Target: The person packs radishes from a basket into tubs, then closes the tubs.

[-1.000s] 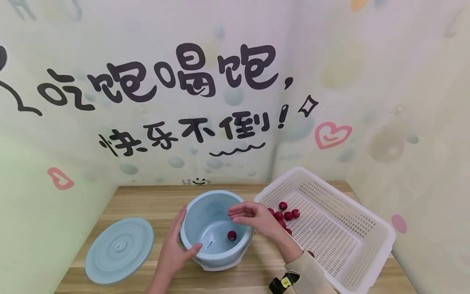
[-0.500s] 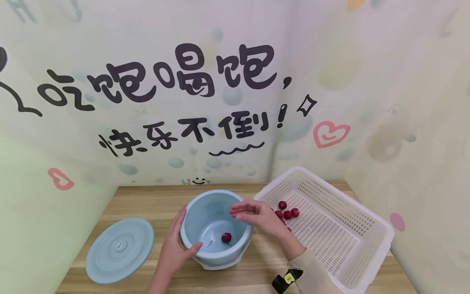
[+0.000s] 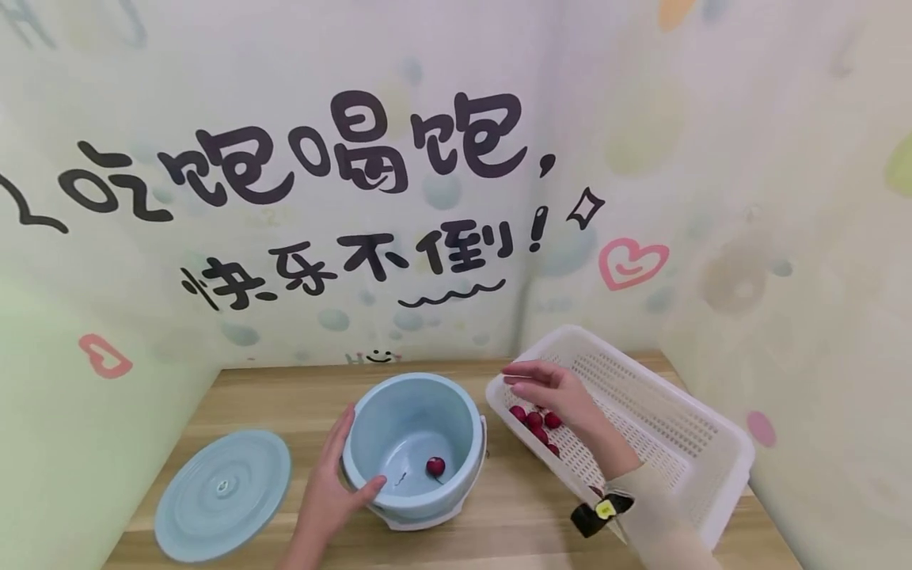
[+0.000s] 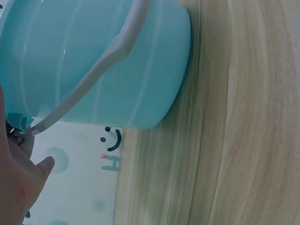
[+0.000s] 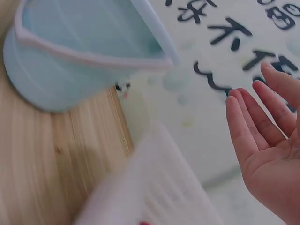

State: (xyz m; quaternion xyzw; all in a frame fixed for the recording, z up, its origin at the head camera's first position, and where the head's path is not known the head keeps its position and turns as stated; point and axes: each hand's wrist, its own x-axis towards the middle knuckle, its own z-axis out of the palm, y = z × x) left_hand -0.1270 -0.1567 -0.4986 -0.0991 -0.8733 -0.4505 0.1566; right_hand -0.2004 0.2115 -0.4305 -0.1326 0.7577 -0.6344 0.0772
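Note:
A light blue bucket stands on the wooden table with its top uncovered. Inside, on its floor, lies one small round dark-red piece with a thin tail, like a radish or cherry. My left hand holds the bucket's left side, its fingers along the outside and the thumb at the front rim. Fingers spread and relaxed, my right hand is over the near-left part of a white perforated basket. Its palm shows bare in the right wrist view. Several more red pieces lie in the basket beneath that hand.
A round blue lid lies flat on the table to the left. The bucket's pale handle hangs down its side. Behind the table rises a wall with printed lettering, and side walls flank it.
My right hand has moved right from above the bucket to over the basket. The red piece in the bucket has rolled slightly left. My left hand keeps its place on the bucket.

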